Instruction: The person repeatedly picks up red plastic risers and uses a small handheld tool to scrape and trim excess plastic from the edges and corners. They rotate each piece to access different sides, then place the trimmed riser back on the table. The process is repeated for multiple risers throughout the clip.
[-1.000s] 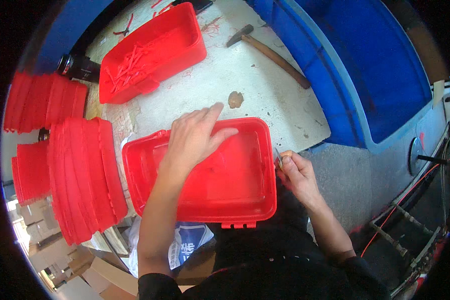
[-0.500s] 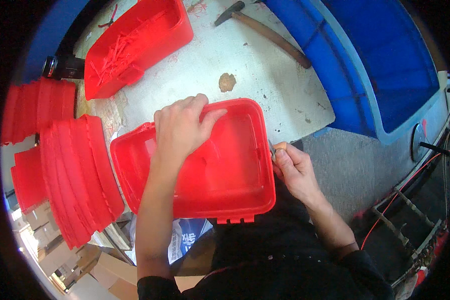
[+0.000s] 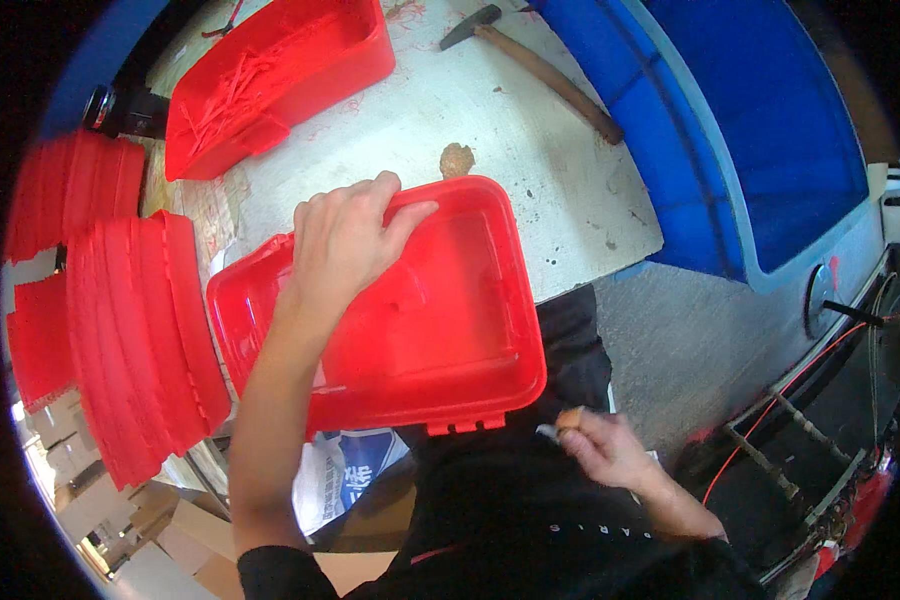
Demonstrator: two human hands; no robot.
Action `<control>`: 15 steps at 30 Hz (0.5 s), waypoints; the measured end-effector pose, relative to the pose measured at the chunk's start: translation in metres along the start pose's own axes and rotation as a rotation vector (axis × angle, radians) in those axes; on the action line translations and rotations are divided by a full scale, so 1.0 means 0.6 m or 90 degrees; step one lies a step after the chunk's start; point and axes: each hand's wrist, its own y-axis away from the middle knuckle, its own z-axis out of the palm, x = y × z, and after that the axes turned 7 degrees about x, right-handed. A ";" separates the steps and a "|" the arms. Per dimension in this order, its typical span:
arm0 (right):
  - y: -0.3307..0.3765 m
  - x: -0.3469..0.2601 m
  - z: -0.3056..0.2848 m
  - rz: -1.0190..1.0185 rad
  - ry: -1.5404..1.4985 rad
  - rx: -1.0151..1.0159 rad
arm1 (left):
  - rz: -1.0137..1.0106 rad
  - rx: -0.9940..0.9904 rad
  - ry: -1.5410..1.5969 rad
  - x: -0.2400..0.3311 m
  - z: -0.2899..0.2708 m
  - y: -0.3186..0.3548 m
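Box (image 3: 425, 345) lies w/ long axis approx L-R, tabs (image 3: 467, 426) nr-side.

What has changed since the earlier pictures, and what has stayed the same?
The right hand has moved from beside the red box back toward the person's body, still holding the small tool. The left hand, its fingers stretched before, now curls them at the box's far rim. The box has shifted slightly toward the brown spot. The hammer, scrap box and blue bin stayed in place.
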 end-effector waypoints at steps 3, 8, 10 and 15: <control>-0.045 -0.039 -0.034 -0.037 0.113 0.140 | 0.025 -0.045 -0.016 -0.011 -0.010 0.000; -0.173 -0.126 -0.045 -0.114 0.538 0.243 | 0.024 0.019 -0.010 -0.015 0.001 0.016; -0.201 -0.154 -0.036 -0.103 0.639 0.247 | 0.013 0.045 0.013 -0.017 0.012 0.025; -0.224 -0.179 -0.015 -0.071 0.747 0.262 | 0.005 0.099 0.043 -0.024 0.031 0.035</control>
